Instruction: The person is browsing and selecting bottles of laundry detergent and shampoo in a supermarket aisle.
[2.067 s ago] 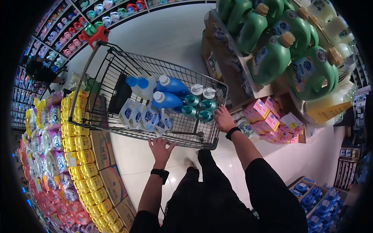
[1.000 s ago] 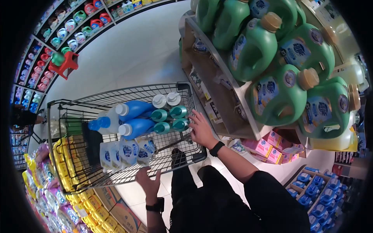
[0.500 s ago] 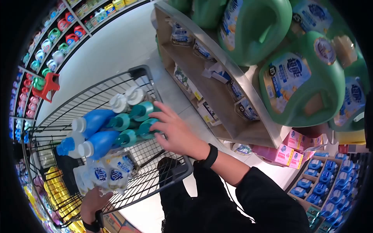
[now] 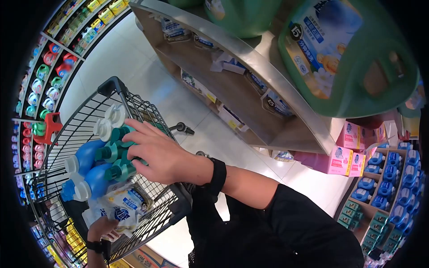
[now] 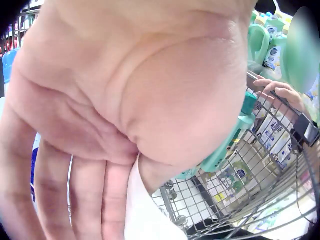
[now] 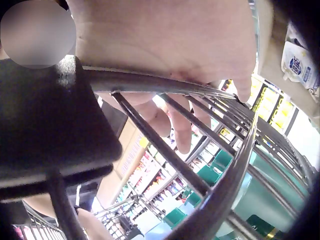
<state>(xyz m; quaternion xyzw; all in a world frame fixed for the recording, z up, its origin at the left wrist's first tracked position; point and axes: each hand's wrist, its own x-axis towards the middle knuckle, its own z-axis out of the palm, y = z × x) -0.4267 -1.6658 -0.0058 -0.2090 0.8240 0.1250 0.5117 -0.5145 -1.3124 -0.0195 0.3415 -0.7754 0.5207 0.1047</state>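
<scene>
A metal shopping cart [image 4: 115, 85] stands in front of me with detergents in it. My right hand [image 4: 156, 157] lies over its end rail [image 6: 145, 81], fingers extended above the teal bottles [image 4: 111, 154]. In the right wrist view the palm is against the rail and the fingers reach past it. Blue bottles [image 4: 91, 157] with white caps and two white-topped bottles [image 4: 103, 128] stand beside the teal ones. My left hand [image 4: 102, 228] is at the white refill pouches [image 4: 129, 204] near the cart's side. In the left wrist view its thumb and fingers pinch a white pouch [image 5: 147, 212].
At the right, a display rack [image 4: 250, 120] carries large green detergent jugs [image 4: 326, 53]. Pink boxes [image 4: 337, 161] sit below it, near cartons of blue bottles [image 4: 389, 183]. A red stool [image 4: 50, 128] stands beyond the cart, before stocked shelves [image 4: 49, 80]. Cardboard boxes [image 4: 147, 259] lie at the bottom.
The cart has turned and shifted left in view, while the rack looms closer. My left hand has gone from the cart's side to the pouches. The right hand stays at the end rail.
</scene>
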